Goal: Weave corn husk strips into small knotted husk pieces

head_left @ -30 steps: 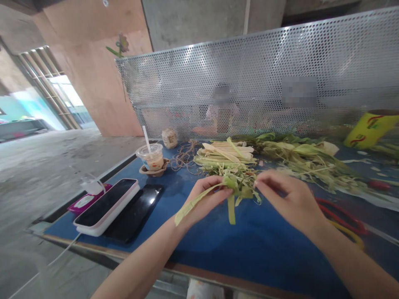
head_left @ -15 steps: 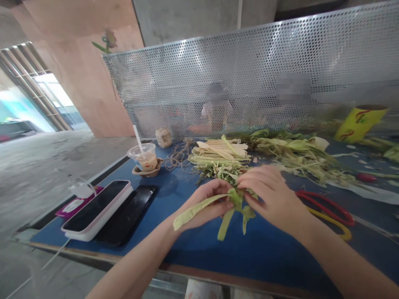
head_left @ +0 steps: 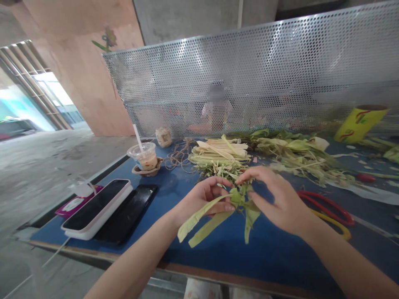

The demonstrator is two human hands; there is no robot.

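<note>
Several green leaf strips point(head_left: 211, 227) fan out from a small bunch between my hands, above the blue table point(head_left: 183, 259). My left hand point(head_left: 207, 199) is closed on the bunch from the left, thumb and fingers around its middle. On the other side, my right hand point(head_left: 269, 195) touches the bunch with fingertips, its thumb and index finger spread apart around the upper leaves. Just behind the hands lie chopped green stems point(head_left: 220, 169) and a pile of pale husk strips point(head_left: 220, 150).
Left are a drink cup point(head_left: 144, 155), a twine ball point(head_left: 163, 137), a white-cased phone point(head_left: 98, 207) and a black phone point(head_left: 127, 214). Right are loose leaves point(head_left: 296, 149), red-handled scissors point(head_left: 330, 205) and a yellow container point(head_left: 360, 123). A person is behind the perforated screen point(head_left: 174, 83).
My right hand has opened up, its thumb and index finger farther apart. The hanging leaf strips have swung and spread, one now reaching down to the left.
</note>
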